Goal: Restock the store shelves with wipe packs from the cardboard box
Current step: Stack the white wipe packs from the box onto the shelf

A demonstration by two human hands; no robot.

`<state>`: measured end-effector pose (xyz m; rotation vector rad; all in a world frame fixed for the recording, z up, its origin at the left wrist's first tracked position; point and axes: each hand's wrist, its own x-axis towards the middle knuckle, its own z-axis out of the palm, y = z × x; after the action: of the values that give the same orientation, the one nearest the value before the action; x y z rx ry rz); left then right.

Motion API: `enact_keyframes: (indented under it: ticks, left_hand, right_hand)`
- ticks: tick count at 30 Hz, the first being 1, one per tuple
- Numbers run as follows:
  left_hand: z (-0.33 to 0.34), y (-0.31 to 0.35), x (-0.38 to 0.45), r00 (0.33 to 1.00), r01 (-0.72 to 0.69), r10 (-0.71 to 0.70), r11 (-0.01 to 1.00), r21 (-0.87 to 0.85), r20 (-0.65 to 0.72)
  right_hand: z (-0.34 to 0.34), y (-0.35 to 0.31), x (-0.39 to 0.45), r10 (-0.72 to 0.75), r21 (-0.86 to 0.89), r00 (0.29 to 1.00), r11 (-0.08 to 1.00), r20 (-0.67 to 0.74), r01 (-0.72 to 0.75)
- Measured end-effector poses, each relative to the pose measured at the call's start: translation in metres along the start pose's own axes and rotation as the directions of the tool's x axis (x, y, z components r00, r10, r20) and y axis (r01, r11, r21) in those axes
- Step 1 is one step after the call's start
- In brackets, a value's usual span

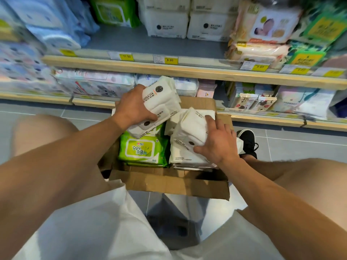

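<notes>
Soft white wipe packs (189, 156) with black print fill the right of the open cardboard box (169, 182) on the tiled floor, beside a glossy green pack (142, 149). The left hand (134, 107) grips one white bundle (159, 106) raised over the box; the right hand's (216, 141) fingers clasp another (191, 128). Behind, wood-edged shelves (187, 72) are crowded with packs, leaving a bare grey stretch above.

Grey floor tiles (293, 147) are seen below the racks. A black shoe (247, 141) is planted on them, just right of the carton. White shorts (90, 228) fill the bottom of the view. Yellow price tags are clipped along a wooden edge; 1 is marked 8.90 (171, 60), another 9.90 (260, 67).
</notes>
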<state>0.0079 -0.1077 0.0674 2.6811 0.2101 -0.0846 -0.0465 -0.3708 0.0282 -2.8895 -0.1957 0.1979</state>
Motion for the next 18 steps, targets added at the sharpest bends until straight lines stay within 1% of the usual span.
enact_keyframes:
  ticks: [4, 9, 12, 18]
  left_hand:
    - [-0.027, -0.016, -0.015, 0.997, 0.050, -0.052, 0.998, -0.037, -0.052]
    - [-0.056, -0.025, -0.019, 0.985, 0.089, -0.102, 0.991, -0.097, -0.140]
    - [-0.072, -0.024, -0.011, 0.979, 0.084, -0.111, 0.984, -0.157, -0.171]
    - [-0.096, -0.012, 0.029, 0.972, 0.074, -0.116, 0.977, -0.201, -0.206]
  right_hand:
    - [-0.014, -0.015, 0.007, 0.059, 0.067, 0.995, 0.996, -0.078, -0.054]
    - [-0.040, -0.033, 0.030, 0.080, 0.098, 0.983, 0.993, -0.167, -0.064]
    - [-0.060, -0.040, 0.050, 0.075, 0.092, 0.971, 0.994, -0.228, -0.055]
    - [-0.101, -0.049, 0.107, 0.038, 0.076, 0.944, 0.997, -0.326, -0.014]
